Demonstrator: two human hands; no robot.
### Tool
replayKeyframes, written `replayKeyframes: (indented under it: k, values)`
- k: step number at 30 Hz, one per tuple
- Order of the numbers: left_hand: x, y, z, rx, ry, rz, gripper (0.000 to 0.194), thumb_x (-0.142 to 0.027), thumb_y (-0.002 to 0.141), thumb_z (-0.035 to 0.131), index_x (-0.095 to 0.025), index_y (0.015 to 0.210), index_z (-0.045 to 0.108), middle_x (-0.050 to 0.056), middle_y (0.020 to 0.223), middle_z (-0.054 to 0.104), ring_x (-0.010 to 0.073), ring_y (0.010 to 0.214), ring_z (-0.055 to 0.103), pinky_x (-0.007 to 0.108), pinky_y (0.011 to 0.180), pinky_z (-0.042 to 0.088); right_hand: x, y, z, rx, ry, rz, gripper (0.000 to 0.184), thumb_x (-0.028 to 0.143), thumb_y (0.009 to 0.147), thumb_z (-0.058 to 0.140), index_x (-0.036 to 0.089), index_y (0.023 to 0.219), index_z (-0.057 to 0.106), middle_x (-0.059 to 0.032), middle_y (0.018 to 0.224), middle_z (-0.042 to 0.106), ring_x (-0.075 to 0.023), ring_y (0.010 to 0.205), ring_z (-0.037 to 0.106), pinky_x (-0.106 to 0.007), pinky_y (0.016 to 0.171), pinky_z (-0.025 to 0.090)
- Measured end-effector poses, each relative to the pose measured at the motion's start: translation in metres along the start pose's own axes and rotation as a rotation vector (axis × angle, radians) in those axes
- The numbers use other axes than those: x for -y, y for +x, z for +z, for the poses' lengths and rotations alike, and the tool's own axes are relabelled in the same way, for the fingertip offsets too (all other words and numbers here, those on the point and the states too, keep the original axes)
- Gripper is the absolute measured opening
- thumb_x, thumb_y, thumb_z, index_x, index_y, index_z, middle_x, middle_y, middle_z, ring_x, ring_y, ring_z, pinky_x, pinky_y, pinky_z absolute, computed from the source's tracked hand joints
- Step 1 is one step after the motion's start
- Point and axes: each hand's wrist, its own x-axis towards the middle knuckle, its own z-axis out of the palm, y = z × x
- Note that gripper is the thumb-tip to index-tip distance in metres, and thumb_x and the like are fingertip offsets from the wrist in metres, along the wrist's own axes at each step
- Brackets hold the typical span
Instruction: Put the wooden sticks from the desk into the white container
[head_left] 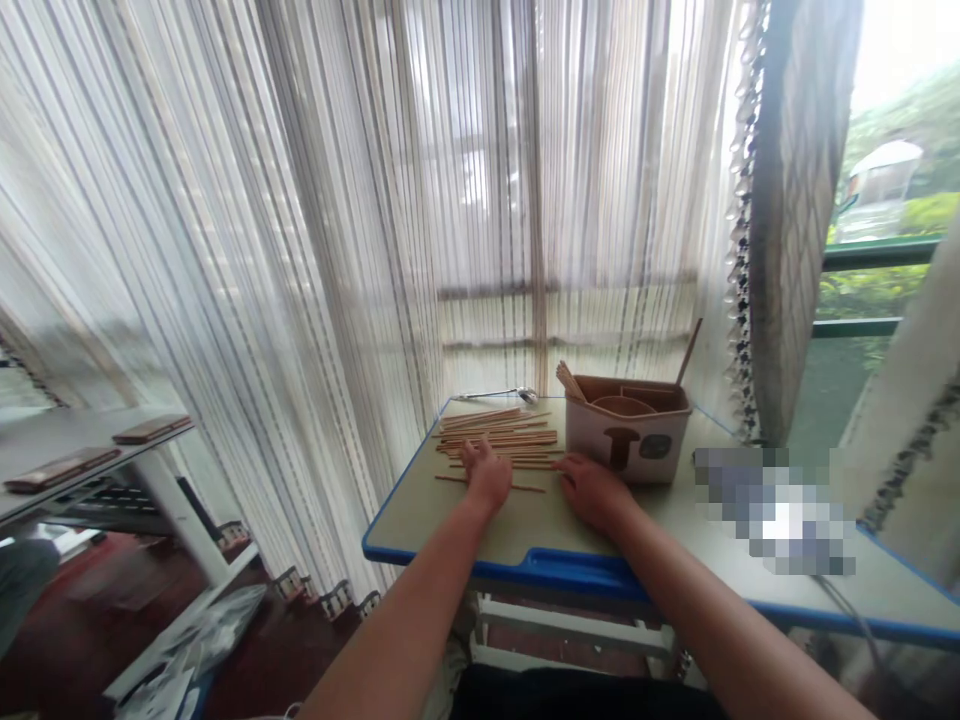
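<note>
A loose row of wooden chopsticks (pixel 499 432) lies flat on the beige table (pixel 420 510) with a blue rim. My left hand (pixel 486 474) rests on the near chopsticks, fingers stretched forward and apart. My right hand (pixel 592 487) lies on the table just right of them, fingers curled toward the sticks' ends, right in front of a white utensil box (pixel 628 430). The box has a brown insert, a few chopsticks standing at its left corner and one stick leaning out at the back.
A metal spoon (pixel 501 395) lies at the table's far edge. Striped sheer curtains (pixel 337 220) hang behind. A blurred patch (pixel 772 510) covers something on the table's right. A white shelf (pixel 82 460) with flat items stands at left.
</note>
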Motion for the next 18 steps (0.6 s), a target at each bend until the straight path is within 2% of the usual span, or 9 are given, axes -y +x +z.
replayKeyframes:
  k: [3,7,10,13,18]
  values:
    - [0.004,0.004,0.0,-0.151,0.014,-0.011,0.054,-0.008,0.067,0.04,-0.011,0.121,0.043,0.015,0.132,0.033,0.0278,0.126,0.021,0.044,0.1,0.023,-0.001,0.0,0.001,-0.027,0.017,0.013,0.032,0.019,0.079,0.036,0.02,0.106,0.055,-0.0051,0.11,0.055,-0.0156,0.096,0.051,-0.025,0.083,0.035]
    - [0.006,-0.006,0.001,-0.056,0.075,0.041,0.034,-0.014,0.073,0.041,-0.014,0.103,0.056,0.013,0.119,0.047,0.0256,0.115,0.036,0.041,0.095,0.029,0.0,-0.001,-0.001,-0.002,-0.005,0.015,0.032,0.029,0.081,0.038,0.021,0.106,0.055,-0.0052,0.108,0.056,-0.0168,0.094,0.052,-0.026,0.08,0.036]
    - [0.002,-0.014,-0.002,-0.031,0.081,0.076,0.029,-0.015,0.078,0.036,-0.016,0.095,0.059,0.011,0.107,0.054,0.0221,0.103,0.045,0.037,0.089,0.034,0.001,-0.002,-0.003,0.019,-0.036,0.02,0.032,0.035,0.082,0.037,0.022,0.104,0.057,-0.0053,0.105,0.057,-0.0172,0.091,0.052,-0.026,0.078,0.036]
    - [0.001,-0.016,-0.005,-0.023,0.076,0.069,0.029,-0.015,0.08,0.034,-0.017,0.092,0.06,0.01,0.103,0.055,0.0205,0.099,0.046,0.035,0.086,0.035,0.001,-0.002,-0.004,0.004,-0.034,0.02,0.032,0.034,0.082,0.038,0.021,0.103,0.057,-0.0057,0.104,0.056,-0.0163,0.09,0.052,-0.025,0.077,0.036]
    - [0.001,-0.017,-0.007,0.021,0.053,0.088,0.028,-0.017,0.081,0.036,-0.019,0.09,0.063,0.009,0.106,0.054,0.0203,0.101,0.044,0.034,0.086,0.034,0.002,-0.003,-0.004,0.036,0.009,-0.012,0.027,0.033,0.081,0.04,0.023,0.092,0.063,-0.0032,0.097,0.057,-0.0133,0.083,0.053,-0.022,0.073,0.036]
